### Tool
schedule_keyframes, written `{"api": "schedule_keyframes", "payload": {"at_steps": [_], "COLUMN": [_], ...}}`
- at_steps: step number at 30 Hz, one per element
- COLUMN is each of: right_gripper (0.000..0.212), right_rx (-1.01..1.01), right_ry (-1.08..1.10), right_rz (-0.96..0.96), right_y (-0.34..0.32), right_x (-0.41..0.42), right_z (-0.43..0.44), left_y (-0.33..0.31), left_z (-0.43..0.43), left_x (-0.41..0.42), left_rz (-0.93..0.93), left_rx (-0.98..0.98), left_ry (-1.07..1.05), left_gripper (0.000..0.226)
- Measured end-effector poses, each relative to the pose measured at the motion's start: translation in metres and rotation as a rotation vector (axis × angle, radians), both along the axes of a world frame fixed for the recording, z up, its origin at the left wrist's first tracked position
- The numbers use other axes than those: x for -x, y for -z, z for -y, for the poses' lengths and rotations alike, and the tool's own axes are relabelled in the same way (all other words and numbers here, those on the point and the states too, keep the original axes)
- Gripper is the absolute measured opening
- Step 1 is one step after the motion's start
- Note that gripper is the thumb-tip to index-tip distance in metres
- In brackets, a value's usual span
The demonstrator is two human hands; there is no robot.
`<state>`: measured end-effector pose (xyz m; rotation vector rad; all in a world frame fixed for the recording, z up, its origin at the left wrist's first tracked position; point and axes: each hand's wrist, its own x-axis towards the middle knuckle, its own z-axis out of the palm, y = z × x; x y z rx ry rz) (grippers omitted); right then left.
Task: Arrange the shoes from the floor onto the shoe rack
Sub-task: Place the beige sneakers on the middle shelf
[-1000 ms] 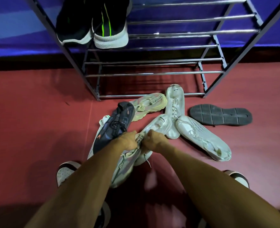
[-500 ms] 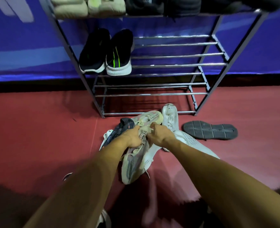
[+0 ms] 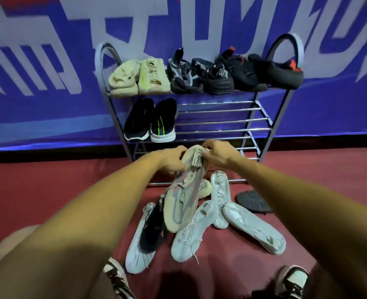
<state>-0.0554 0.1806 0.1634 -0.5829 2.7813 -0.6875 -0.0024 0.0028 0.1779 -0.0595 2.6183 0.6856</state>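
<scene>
A beige sneaker (image 3: 183,201) with a printed heel strap hangs toe-down in the air in front of the shoe rack (image 3: 262,121). My left hand (image 3: 171,160) grips its heel collar from the left and my right hand (image 3: 218,155) pinches the collar from the right. Below it on the red floor lie several white sneakers (image 3: 253,227), a dark sneaker (image 3: 154,231), a second beige sneaker (image 3: 205,187) and a black shoe sole-up (image 3: 253,201).
The rack's top shelf holds a beige pair (image 3: 139,77) and several dark shoes (image 3: 236,72). A black pair with green stripes (image 3: 151,121) sits at the left of the middle shelf. My own shoes (image 3: 292,281) show at the bottom edge. A blue banner covers the wall behind.
Both hands have lifted the beige sneaker off the pile up to the rack's lower shelves. The view has tilted upward, bringing the top shelf into sight.
</scene>
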Motion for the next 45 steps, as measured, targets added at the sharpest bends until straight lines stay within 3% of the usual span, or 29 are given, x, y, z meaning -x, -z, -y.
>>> {"api": "schedule_keyframes", "payload": {"at_steps": [5, 10, 13, 16, 20, 22, 30, 42, 45], "right_gripper": [0.035, 0.031, 0.036, 0.035, 0.034, 0.032, 0.016, 0.018, 0.021], "right_rx": [0.131, 0.249, 0.406, 0.518, 0.341, 0.346, 0.533, 0.748, 0.798], "right_ry": [0.063, 0.158, 0.303, 0.316, 0.147, 0.084, 0.163, 0.254, 0.321], "right_rz": [-0.076, -0.052, -0.042, 0.127, 0.415, 0.484, 0.367, 0.317, 0.269], "right_y": [-0.045, -0.037, -0.025, -0.018, -0.008, -0.004, 0.001, 0.008, 0.011], "right_x": [0.017, 0.025, 0.027, 0.022, 0.005, -0.001, 0.006, 0.015, 0.020], "right_z": [-0.017, -0.023, -0.019, -0.018, -0.014, -0.010, -0.011, -0.002, 0.004], "left_y": [-0.020, -0.013, -0.011, -0.003, 0.011, 0.016, 0.016, 0.017, 0.019], "left_z": [0.007, 0.009, 0.006, 0.008, 0.006, 0.003, 0.000, 0.020, 0.018], "left_x": [0.004, 0.006, 0.014, 0.019, 0.024, 0.026, 0.029, 0.025, 0.022], "left_rz": [0.034, 0.054, -0.030, -0.059, -0.069, -0.079, -0.133, 0.096, 0.137], "left_rx": [-0.098, -0.182, -0.218, -0.233, -0.351, -0.425, -0.586, -0.340, -0.402], "left_ry": [-0.011, -0.054, -0.123, -0.174, -0.305, -0.378, -0.544, -0.320, -0.363], "left_gripper": [0.038, 0.023, 0.022, 0.020, 0.021, 0.016, 0.018, 0.025, 0.018]}}
